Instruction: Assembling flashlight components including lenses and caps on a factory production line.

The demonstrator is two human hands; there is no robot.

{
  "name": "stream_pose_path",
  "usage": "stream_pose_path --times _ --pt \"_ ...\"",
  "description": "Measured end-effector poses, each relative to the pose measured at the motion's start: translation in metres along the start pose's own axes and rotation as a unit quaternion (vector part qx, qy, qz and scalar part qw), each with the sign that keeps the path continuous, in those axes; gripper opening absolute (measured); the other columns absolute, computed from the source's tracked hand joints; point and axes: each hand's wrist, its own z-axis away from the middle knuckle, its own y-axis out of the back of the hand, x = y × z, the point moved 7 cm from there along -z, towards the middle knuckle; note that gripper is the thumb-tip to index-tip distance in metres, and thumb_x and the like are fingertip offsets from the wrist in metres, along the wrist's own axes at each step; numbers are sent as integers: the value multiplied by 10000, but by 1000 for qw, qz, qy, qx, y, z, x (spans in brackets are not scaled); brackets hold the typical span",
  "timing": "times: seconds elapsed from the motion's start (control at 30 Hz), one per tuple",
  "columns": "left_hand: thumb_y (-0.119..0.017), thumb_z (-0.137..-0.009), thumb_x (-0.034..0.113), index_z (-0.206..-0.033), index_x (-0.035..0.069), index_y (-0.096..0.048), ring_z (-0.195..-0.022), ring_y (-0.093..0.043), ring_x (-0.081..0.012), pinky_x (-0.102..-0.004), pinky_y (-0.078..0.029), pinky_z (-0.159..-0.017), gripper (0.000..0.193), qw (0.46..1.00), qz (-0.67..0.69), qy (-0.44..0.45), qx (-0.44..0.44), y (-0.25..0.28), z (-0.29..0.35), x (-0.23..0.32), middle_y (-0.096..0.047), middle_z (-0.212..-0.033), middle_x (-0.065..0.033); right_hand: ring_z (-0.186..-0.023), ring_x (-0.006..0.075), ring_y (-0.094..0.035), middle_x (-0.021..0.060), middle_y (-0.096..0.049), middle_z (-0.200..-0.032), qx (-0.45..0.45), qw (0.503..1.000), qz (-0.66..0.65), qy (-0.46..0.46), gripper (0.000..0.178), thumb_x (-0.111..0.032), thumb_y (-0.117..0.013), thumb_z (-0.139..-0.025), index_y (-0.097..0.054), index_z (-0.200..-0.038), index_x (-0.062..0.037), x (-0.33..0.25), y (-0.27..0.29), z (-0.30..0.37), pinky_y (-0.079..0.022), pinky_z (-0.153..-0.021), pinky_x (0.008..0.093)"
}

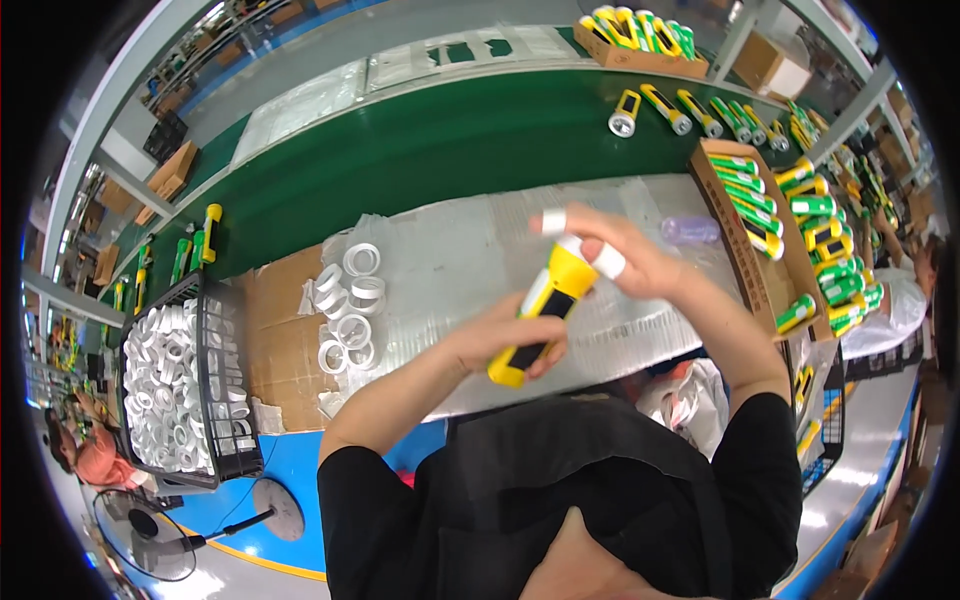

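Hands' grip (560, 290) closed around yellow flashlight (538, 310).

A black wire basket (225, 440) of white plastic rings (170, 385) is sitting left of the clear plastic sheet (460, 260), a brown cardboard box (745, 255) of green-and-yellow torches (815, 245) lying right.

L hand (500, 340) closed in grip, R hand (625, 255) raised, fingers curled, taped tips

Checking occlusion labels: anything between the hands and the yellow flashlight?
Nothing visible. The left hand grips the lower body of the yellow flashlight directly, and the right hand is on its head end. Both are in contact above the plastic-covered bench.
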Motion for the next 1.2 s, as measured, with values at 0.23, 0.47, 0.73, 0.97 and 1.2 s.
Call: stream_pose_path --times 0.23,0.47,0.73,0.97,1.2 --pt "-656 -789 237 -1311 64 -460 -1004 -617 -406 -447 -496 -840 585 756 -555 -52 344 120 -16 65 -659 -1074 -209 -914 218 -611 126 -630 -974 223 958 13 -178 291 -260 -397 -1000 -559 -1169 -87 130 -19 -28 -473 -845 328" --pt "-761 -775 404 -1267 35 -544 -1158 -547 -367 -420 -449 -987 652 525 -633 -257 508 227 112 152 -587 -1236 -196 -913 134 -545 53 -595 -1025 375 899 72 -216 257 -233 -470 -987 -592 -1133 -61 252 54 -31 -452 -809 268" --pt "-692 -829 321 -1339 75 -452 -1269 -438 -284 -419 -472 -946 615 80 -452 259 850 454 451 137 -464 -1331 -126 -1005 389 -586 218 -601 -1118 451 691 413 -385 500 -376 -584 -924 -490 -1251 -9 362 123 14 -477 -839 458" --pt "-491 -937 175 -990 78 -684 -1044 -591 -219 -372 -543 -789 222 40 -442 362 820 487 481 122 -612 -1088 -75 -942 400 -594 178 -619 -1064 376 739 519 -210 300 -232 -597 -926 -548 -1151 -39 256 86 -40 -490 -817 434" --pt "-721 -855 302 -980 -14 -682 -712 -570 -99 -245 -460 -610 343 650 -195 -182 711 387 264 122 -646 -856 -51 -966 161 -604 92 -629 -1076 217 909 -292 -204 350 -150 -486 -975 -511 -1300 -21 217 -48 -107 -513 -786 288"
